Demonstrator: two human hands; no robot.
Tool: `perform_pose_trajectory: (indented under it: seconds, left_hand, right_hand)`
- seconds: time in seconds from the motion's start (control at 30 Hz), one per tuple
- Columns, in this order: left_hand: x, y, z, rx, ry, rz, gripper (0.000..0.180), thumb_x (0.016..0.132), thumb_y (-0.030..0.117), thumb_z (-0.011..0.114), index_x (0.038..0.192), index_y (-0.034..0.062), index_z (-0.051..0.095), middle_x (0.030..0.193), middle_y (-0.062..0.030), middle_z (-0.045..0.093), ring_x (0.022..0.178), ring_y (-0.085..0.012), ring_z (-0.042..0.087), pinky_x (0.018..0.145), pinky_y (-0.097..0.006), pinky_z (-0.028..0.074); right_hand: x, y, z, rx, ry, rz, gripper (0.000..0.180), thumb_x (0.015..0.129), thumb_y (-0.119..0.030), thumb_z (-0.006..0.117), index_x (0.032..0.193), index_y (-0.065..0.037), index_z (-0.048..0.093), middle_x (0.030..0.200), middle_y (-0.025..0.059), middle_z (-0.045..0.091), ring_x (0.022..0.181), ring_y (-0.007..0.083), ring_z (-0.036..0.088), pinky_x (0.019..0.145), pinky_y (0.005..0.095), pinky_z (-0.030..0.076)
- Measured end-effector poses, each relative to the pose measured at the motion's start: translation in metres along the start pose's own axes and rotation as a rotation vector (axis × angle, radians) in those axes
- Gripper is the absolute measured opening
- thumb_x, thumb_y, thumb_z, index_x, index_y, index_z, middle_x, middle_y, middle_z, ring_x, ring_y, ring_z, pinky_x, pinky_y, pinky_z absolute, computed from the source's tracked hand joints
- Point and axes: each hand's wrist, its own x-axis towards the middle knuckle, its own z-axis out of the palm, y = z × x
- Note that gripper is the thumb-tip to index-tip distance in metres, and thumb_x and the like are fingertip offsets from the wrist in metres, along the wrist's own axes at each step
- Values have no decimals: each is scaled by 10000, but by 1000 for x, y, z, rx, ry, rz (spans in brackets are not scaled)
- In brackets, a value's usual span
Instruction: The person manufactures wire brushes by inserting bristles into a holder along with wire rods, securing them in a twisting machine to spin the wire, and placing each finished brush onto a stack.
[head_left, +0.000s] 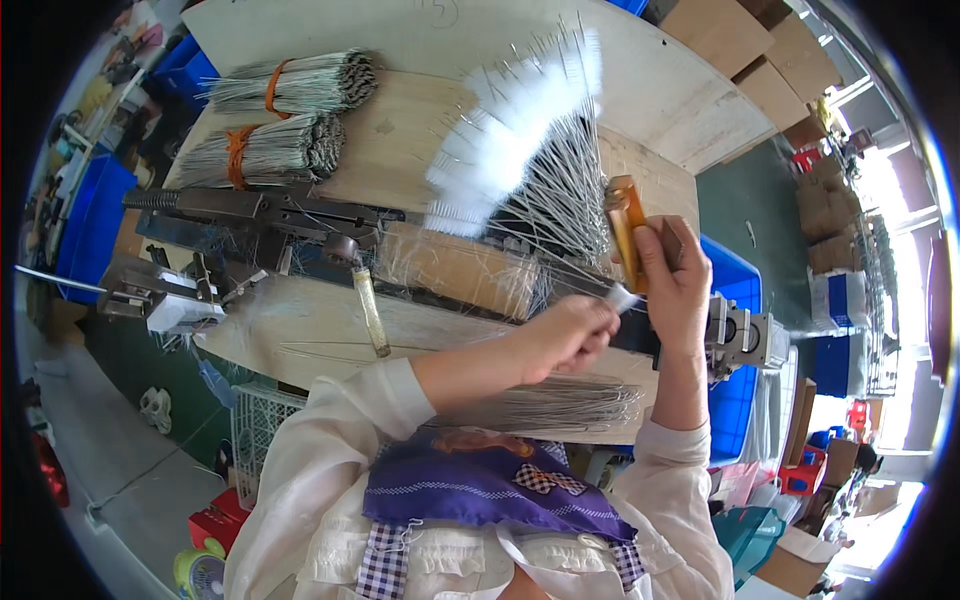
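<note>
Near the right end of the bench machine, my left hand (pixel 570 335) is closed, slightly blurred. A small white-bristled piece (pixel 622 298) sticks out past its fingertips; the part inside the fist is hidden. My right hand (pixel 678 270) is wrapped around an amber-yellow lever handle (pixel 625 232), which stands up just right of a heap of looped wires (pixel 560 185). White-bristled wire brushes (pixel 520 120) lie fanned on top of that heap. Between my left forearm and the heap sits a brown block (pixel 458 268) strewn with loose bristles.
Two bundles of twisted wires (pixel 300 82) with orange bands lie at the far left. A dark metal mechanism (pixel 270 212) with a hanging yellowish handle (pixel 371 312) runs along the bench. More loose wires (pixel 540 405) lie by my apron. A blue crate (pixel 735 400) stands right.
</note>
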Motion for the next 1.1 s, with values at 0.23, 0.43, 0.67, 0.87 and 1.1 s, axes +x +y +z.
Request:
perform_pose_trajectory:
  seconds: [0.23, 0.43, 0.67, 0.87, 1.1]
  left_hand:
    - [-62, 1, -61, -36, 436, 495, 297, 1022, 263, 448, 777, 101, 491, 565, 48, 345, 415, -64, 272, 370, -231, 206]
    - [-76, 7, -57, 16, 639, 523, 300, 1025, 338, 469, 872, 90, 540, 546, 37, 382, 436, -59, 299, 403, -225, 235]
    - [-83, 3, -58, 66, 643, 478, 377, 1037, 375, 417, 846, 75, 541, 516, 25, 394, 403, -73, 313, 399, -235, 258]
    - [-52, -8, -49, -111, 448, 518, 671, 999, 572, 302, 1300, -9, 452, 1189, -190, 583, 1102, -222, 590, 956, -369, 490]
    - [-90, 30, -52, -651, 108, 632, 831, 968, 645, 259, 1459, -24, 227, 1418, -261, 366, 1337, -400, 366, 1145, -441, 321]
  right_hand:
    - [10, 8, 17, -453, -233, -159, 278, 852, 23, 556, 1121, -25, 605, 989, 182, 663, 870, 338, 664, 773, 377, 536]
    - [23, 6, 100, -431, -650, -469, 298, 822, 3, 534, 1113, -13, 595, 945, 178, 620, 867, 362, 630, 754, 441, 516]
    - [18, -14, 54, -200, -727, -300, 218, 873, -71, 602, 1055, 23, 675, 930, 103, 662, 820, 222, 643, 727, 311, 543]
    - [41, -14, 55, 211, -939, 348, 293, 995, -190, 530, 1139, 43, 634, 833, 81, 674, 639, 92, 642, 580, 255, 537]
    - [46, -13, 38, -698, -683, -465, 257, 872, -84, 557, 1108, -36, 648, 1226, 91, 556, 1051, 264, 477, 930, 361, 455]
